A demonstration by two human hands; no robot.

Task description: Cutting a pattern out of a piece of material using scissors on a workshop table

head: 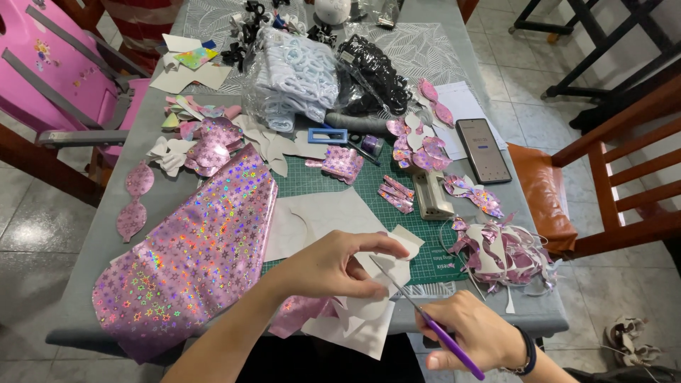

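Note:
My left hand grips a white-backed sheet of pink holographic material near the table's front edge, thumb and fingers pinching it flat. My right hand holds purple-handled scissors, blades pointing up-left and cutting into the white sheet just right of my left fingers. A large pink holographic sheet with stars lies to the left, draping over the table edge. The work sits partly over a green cutting mat.
A pile of pink offcuts lies at right. Cut bow shapes, a white glue gun, a phone, bags of white and black pieces, a wooden chair right, a pink chair left.

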